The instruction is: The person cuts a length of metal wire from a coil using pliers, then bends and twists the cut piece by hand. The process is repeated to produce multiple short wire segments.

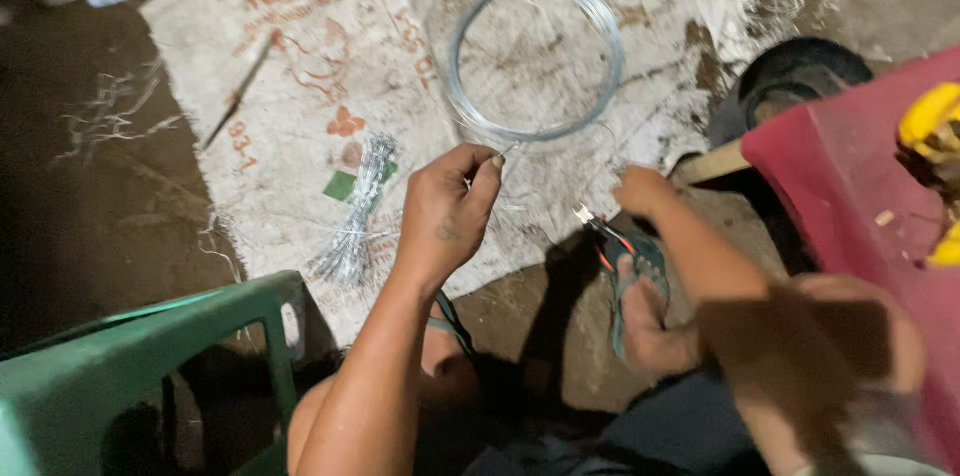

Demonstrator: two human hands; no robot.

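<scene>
My left hand (445, 206) is closed with thumb and forefinger pinching a thin strand of wire that runs up to a round coil of silvery wire (534, 58) lying on a dirty white woven sack (330, 46). My right hand (640, 191) grips a small pair of pliers or cutters (600, 229) with red and black handles, its tip pointing toward the left hand. A bundle of short cut wire pieces (355, 211) lies on the sack to the left of my left hand. My feet in green sandals (635, 266) rest below.
A green plastic stool or chair (150, 356) stands at the lower left. A red plastic surface (850, 176) with a yellow tool (930, 126) fills the right. A black round tub (800, 76) sits behind it. A thin metal rod (238, 91) lies on the sack.
</scene>
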